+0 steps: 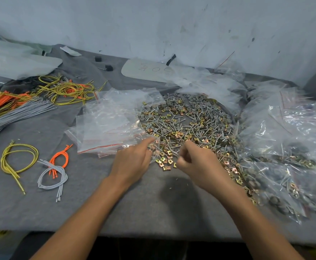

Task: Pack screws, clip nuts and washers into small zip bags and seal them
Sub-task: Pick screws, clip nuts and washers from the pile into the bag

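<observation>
A wide heap of silver screws, gold clip nuts and grey washers [187,124] covers the middle of the grey cloth. My left hand [132,162] pinches a small clear zip bag [154,147] at the heap's near edge. My right hand [196,162] is curled over the heap beside that bag, fingers pinched together; what they hold is too small to tell. A stack of empty zip bags [104,124] lies left of the heap. Several filled bags [284,156] are piled on the right.
Bundles of yellow, orange and grey cords [31,98] lie at the far left, and three small cord loops [52,173] sit nearer. A white card [146,70] and plastic sheets lie by the back wall. The table's front edge [153,233] runs under my forearms.
</observation>
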The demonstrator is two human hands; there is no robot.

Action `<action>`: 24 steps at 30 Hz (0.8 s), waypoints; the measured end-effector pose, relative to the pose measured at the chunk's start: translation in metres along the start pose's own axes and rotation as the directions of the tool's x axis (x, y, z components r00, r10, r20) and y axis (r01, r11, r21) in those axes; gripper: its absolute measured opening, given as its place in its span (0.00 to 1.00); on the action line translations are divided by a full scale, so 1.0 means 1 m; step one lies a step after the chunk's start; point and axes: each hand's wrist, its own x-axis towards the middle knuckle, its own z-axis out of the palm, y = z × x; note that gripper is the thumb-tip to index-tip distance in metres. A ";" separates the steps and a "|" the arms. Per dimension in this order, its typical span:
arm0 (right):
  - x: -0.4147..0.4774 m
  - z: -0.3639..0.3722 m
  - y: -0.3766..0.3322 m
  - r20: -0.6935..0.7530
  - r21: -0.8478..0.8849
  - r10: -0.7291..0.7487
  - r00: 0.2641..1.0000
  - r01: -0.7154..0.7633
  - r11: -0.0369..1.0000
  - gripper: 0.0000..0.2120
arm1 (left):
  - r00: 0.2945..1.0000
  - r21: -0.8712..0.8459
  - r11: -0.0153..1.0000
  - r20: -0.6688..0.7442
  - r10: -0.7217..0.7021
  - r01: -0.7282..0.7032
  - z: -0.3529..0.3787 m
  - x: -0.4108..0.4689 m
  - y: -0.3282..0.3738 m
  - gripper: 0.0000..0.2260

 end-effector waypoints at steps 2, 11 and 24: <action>0.009 0.011 -0.017 0.016 -0.019 -0.059 0.998 0.059 0.998 0.05 | 1.000 -0.003 1.000 -0.021 -0.010 0.010 0.001 -0.001 -0.001 0.21; 0.032 0.042 -0.036 -0.034 -0.033 -0.069 0.997 0.068 0.997 0.05 | 0.999 0.016 0.999 -0.016 -0.031 0.031 0.003 -0.001 -0.004 0.22; 0.026 0.018 -0.035 -0.150 0.006 -0.074 0.986 0.075 0.997 0.02 | 0.999 0.032 0.999 -0.044 -0.005 0.006 0.004 -0.001 -0.003 0.22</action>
